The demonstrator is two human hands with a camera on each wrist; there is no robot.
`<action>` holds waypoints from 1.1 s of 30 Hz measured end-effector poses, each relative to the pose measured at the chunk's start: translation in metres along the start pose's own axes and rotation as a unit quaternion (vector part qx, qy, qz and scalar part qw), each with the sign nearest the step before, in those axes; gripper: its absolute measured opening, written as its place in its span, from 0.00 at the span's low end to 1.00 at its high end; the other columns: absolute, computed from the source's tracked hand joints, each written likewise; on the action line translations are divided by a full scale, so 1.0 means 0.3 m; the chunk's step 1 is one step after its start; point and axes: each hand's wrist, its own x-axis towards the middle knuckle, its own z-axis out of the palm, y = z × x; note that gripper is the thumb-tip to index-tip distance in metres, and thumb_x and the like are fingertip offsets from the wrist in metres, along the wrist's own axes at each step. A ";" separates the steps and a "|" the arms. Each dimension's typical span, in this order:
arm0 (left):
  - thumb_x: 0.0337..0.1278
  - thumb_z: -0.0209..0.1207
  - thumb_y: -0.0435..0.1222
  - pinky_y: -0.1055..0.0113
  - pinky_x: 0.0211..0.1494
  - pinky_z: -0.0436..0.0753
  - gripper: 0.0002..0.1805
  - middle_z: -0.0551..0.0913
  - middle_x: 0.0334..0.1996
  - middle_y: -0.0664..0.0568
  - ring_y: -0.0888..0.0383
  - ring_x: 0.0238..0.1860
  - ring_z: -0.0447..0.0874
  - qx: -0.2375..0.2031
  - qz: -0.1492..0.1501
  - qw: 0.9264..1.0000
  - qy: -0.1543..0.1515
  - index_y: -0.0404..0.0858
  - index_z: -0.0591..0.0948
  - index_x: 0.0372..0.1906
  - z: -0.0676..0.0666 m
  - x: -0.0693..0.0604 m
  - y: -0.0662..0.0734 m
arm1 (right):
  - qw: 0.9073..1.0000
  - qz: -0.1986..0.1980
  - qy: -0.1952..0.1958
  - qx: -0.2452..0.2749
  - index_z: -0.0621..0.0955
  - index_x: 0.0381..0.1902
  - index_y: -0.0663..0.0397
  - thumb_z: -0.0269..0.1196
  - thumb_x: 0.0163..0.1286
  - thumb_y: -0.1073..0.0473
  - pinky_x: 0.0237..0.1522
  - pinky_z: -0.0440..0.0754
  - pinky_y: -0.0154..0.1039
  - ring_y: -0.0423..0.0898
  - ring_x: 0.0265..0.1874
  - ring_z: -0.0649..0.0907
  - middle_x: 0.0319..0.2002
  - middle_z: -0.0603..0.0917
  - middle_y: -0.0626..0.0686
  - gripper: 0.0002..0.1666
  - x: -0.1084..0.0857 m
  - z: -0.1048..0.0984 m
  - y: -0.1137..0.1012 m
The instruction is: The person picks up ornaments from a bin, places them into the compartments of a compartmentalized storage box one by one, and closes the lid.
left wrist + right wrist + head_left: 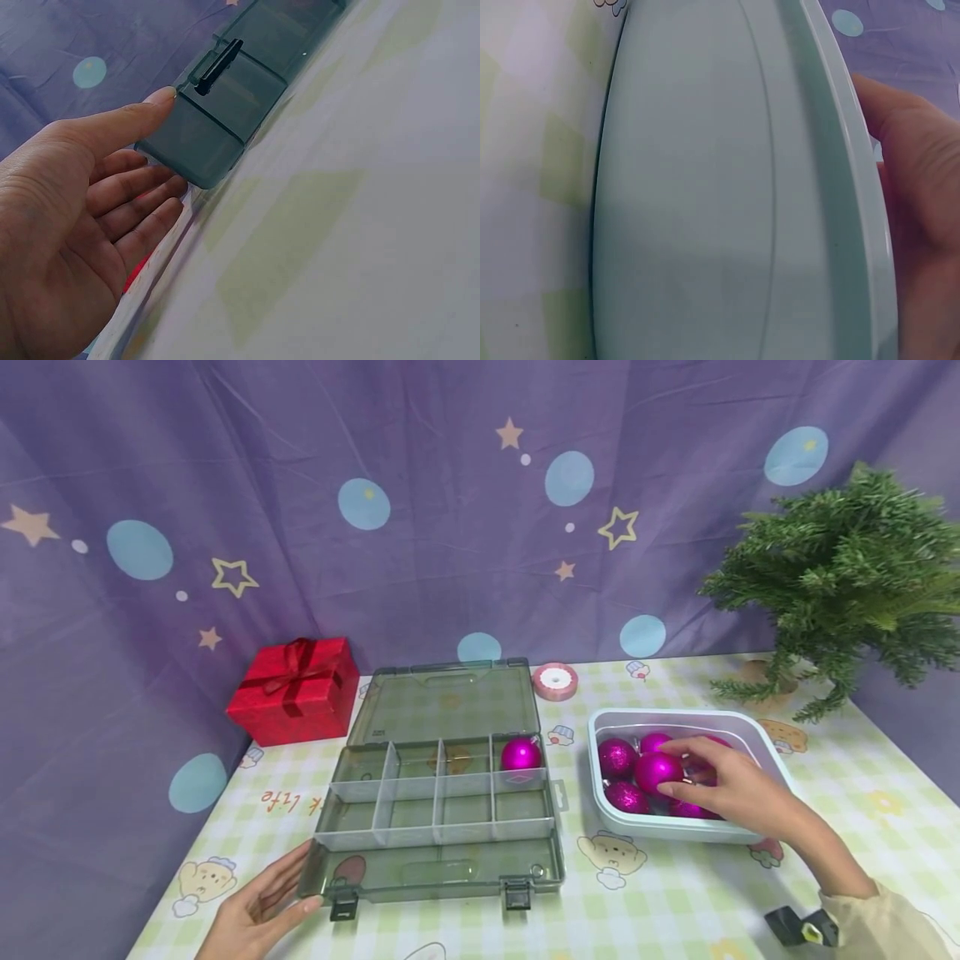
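Note:
A grey-green see-through organizer box [442, 877] lies with its lid folded back; one shiny magenta Christmas bauble [521, 755] sits in its back right compartment. My left hand [258, 906] rests at the box's front left corner. Its thumb touches the rim and its relaxed fingers lie along the end wall [202, 150]. To the right stands a pale blue tub [678, 829] holding several magenta baubles, some glittery. Over it, my right hand [738, 785] pinches a shiny bauble [657, 773] between thumb and fingers. The tub's wall [705, 187] hides that bauble in the right wrist view.
A red gift box [300, 693] with a ribbon stands at the back left. Behind the organizer lies a pink ribbon spool [556, 682]. A small artificial tree [847, 577] rises at the back right. Dark clip-like pieces [802, 928] are beside the right sleeve.

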 end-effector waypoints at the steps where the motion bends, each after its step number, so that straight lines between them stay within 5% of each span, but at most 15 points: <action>1: 0.63 0.71 0.49 0.80 0.57 0.77 0.43 0.71 0.72 0.42 0.83 0.56 0.69 0.000 0.000 1.000 0.000 0.37 0.69 0.77 0.000 0.000 0.000 | 1.000 -0.001 0.001 -0.003 0.82 0.58 0.60 0.76 0.66 0.56 0.42 0.88 0.35 0.46 0.44 0.86 0.50 0.85 0.54 0.26 0.002 0.001 -0.001; 25: 0.62 0.72 0.49 0.80 0.57 0.77 0.43 0.72 0.72 0.42 0.83 0.56 0.69 -0.009 -0.002 1.000 0.003 0.38 0.69 0.77 0.001 -0.001 0.002 | 0.997 -0.034 0.054 -0.038 0.82 0.60 0.60 0.78 0.62 0.60 0.43 0.90 0.44 0.57 0.46 0.87 0.52 0.86 0.58 0.29 0.030 0.001 -0.037; 33: 0.63 0.71 0.49 0.80 0.58 0.77 0.43 0.71 0.73 0.42 0.83 0.56 0.69 -0.012 -0.010 1.000 0.000 0.38 0.69 0.77 -0.001 -0.001 0.003 | 0.996 -0.043 0.073 -0.029 0.82 0.61 0.58 0.77 0.63 0.60 0.46 0.88 0.36 0.56 0.46 0.88 0.52 0.87 0.56 0.29 0.058 0.003 -0.064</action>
